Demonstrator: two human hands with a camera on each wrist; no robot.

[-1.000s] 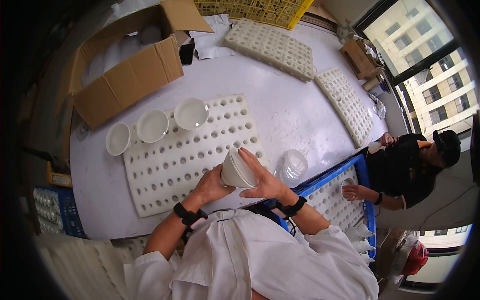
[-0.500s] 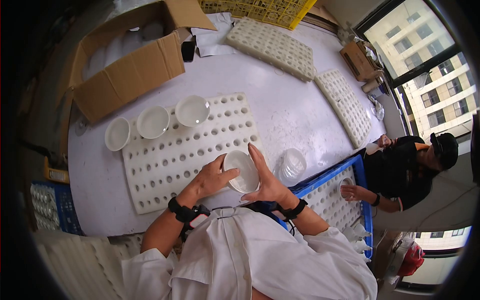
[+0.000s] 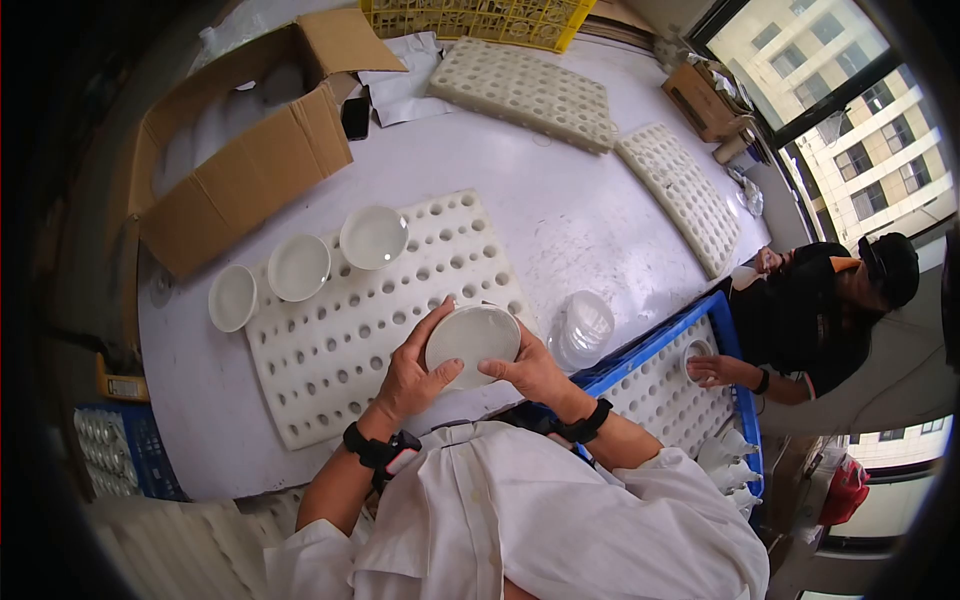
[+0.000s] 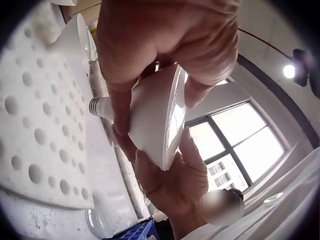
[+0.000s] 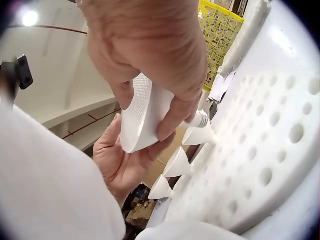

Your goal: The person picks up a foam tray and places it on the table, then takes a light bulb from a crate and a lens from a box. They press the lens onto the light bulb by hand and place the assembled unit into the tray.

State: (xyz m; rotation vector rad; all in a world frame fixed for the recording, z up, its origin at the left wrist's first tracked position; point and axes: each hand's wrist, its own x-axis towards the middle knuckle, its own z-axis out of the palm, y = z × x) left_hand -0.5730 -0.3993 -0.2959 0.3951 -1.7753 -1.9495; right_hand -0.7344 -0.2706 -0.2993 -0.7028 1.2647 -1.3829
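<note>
A white reflector light bulb (image 3: 472, 340) is held between both hands, its wide round face turned up toward the head camera. My left hand (image 3: 408, 378) grips its left side and my right hand (image 3: 545, 378) its right, both thumbs over the near rim. In the left wrist view its screw base (image 4: 94, 106) points toward the foam board. The right wrist view shows a dotted texture on the bulb's face (image 5: 138, 97). Three similar bulbs stand face up along the far left of the white foam board (image 3: 320, 355), which is pierced with rows of holes.
Clear plastic covers (image 3: 584, 328) are stacked right of the board. An open cardboard box (image 3: 250, 165) stands back left. More foam boards (image 3: 525, 92) lie at the back. At right, a person (image 3: 810, 310) reaches over a blue crate (image 3: 742, 400) with a foam insert.
The bulb has turned from lying side-on to facing up toward the head camera. Both thumbs have come to its near rim. The head view has shifted slightly.
</note>
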